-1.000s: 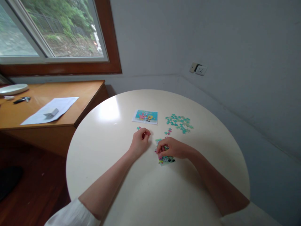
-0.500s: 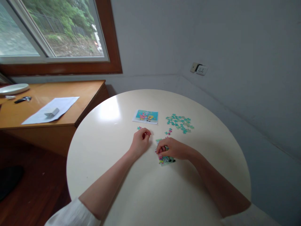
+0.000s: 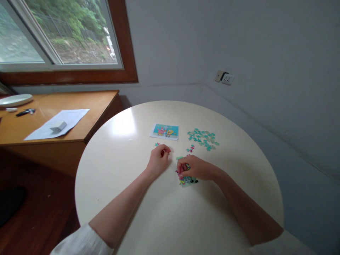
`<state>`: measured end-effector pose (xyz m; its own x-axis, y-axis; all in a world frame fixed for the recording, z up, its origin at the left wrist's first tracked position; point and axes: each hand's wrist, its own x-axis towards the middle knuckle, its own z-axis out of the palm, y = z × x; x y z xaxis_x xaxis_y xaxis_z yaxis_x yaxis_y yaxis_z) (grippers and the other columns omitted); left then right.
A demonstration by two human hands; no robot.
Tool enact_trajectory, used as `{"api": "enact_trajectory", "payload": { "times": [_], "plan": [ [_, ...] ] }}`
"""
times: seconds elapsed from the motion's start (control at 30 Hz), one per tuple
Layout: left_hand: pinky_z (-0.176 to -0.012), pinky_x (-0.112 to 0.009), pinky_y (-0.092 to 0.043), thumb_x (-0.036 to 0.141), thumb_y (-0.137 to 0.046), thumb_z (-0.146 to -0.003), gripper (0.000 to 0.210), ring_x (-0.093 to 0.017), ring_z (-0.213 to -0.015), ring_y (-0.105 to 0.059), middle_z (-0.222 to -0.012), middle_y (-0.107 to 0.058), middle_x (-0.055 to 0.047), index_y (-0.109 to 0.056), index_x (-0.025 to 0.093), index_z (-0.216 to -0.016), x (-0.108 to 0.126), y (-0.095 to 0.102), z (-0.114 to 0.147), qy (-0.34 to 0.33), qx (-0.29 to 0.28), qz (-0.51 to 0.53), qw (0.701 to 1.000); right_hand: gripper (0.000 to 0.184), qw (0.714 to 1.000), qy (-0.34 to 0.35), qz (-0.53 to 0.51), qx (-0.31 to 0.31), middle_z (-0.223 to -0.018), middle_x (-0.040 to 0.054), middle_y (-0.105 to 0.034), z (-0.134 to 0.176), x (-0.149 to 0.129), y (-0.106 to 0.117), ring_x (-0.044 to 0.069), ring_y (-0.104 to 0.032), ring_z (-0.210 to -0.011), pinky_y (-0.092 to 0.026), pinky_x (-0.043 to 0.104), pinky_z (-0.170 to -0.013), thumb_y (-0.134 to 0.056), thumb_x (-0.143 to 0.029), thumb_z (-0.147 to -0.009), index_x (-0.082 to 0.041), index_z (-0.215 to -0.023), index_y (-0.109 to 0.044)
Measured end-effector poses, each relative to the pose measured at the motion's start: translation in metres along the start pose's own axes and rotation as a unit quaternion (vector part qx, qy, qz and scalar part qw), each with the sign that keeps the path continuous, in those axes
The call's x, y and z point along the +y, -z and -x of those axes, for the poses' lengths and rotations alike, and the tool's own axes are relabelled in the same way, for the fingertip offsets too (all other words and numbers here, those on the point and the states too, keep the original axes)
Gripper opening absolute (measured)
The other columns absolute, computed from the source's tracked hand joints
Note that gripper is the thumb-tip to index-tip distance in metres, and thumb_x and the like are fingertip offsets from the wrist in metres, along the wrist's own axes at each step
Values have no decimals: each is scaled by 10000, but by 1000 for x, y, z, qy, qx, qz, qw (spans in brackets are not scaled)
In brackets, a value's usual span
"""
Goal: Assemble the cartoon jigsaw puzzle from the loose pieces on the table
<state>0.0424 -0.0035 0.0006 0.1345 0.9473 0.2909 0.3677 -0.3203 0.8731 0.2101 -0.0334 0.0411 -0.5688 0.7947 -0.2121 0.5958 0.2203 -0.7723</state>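
A partly assembled jigsaw puzzle (image 3: 189,182) lies on the table, its upper part covered by my right hand (image 3: 190,166). That hand is closed, thumb and fingertips pinched at a small pink puzzle piece by the puzzle's left edge, mostly hidden. To the left, my left hand (image 3: 160,156) rests with curled fingers pressed together; what they hold, if anything, cannot be made out. Just beyond it is a loose puzzle piece (image 3: 157,144). A few pink and teal pieces (image 3: 190,148) lie above the puzzle. Farther off sits a picture card (image 3: 166,131) with cartoon figures.
A spread of several teal pieces (image 3: 203,138) covers the back right of the round white table (image 3: 114,173). On the left, a wooden desk (image 3: 101,101) bears a paper sheet (image 3: 70,118), a small white block (image 3: 58,126) and a white plate (image 3: 18,100).
My right fingertips have shifted slightly over the puzzle's left side, and the pink spot beneath them shows less. My left hand has stayed in place.
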Motion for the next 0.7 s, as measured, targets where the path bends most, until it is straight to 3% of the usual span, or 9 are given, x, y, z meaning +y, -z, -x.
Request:
{"api": "enact_trajectory", "payload": {
  "times": [0.23,0.37,0.5,0.6,0.7],
  "plan": [
    [-590,-217,-380,49,-391,-671,168,-95,-593,-479,-623,-536,15,-516,157,-646,0,0,0,-4,4,1,1000,118,998,22,-48,37,-490,-50,-462,-3,6,3,68,-405,-476,-305,189,-461,-604,-251,-639,-142,-624,-560],
    [-575,-215,-372,52,-390,-680,166,-90,-578,-462,-637,-542,12,-516,157,-652,4,2,1,-13,3,-4,1000,174,987,33,-67,141,-507,-47,-455,-9,19,7,68,-397,-484,-313,195,-466,-614,-303,-649,-147,-640,-538],
    [-583,-227,-364,139,-486,-697,49,-98,-582,-442,-675,-541,12,-522,172,-694,19,8,5,-46,-25,-67,996,205,957,18,-65,283,-541,-25,-493,-15,35,9,87,-426,-500,-346,214,-473,-606,-350,-652,-161,-657,-527],
    [-599,-241,-347,295,-596,-673,133,-119,-632,-459,-718,-529,10,-517,189,-682,28,12,8,-73,-76,-155,982,198,923,3,-67,380,-555,-16,-500,-16,44,12,98,-422,-501,-355,230,-481,-583,-357,-655,-172,-652,-512],
    [-546,-234,-304,370,-662,-614,235,-117,-591,-444,-697,-511,19,-505,197,-641,32,12,10,-73,-151,-218,961,159,902,-11,-36,429,-567,-13,-503,-17,50,15,101,-396,-500,-346,240,-492,-571,-328,-640,-178,-637,-517]
  ]
}}
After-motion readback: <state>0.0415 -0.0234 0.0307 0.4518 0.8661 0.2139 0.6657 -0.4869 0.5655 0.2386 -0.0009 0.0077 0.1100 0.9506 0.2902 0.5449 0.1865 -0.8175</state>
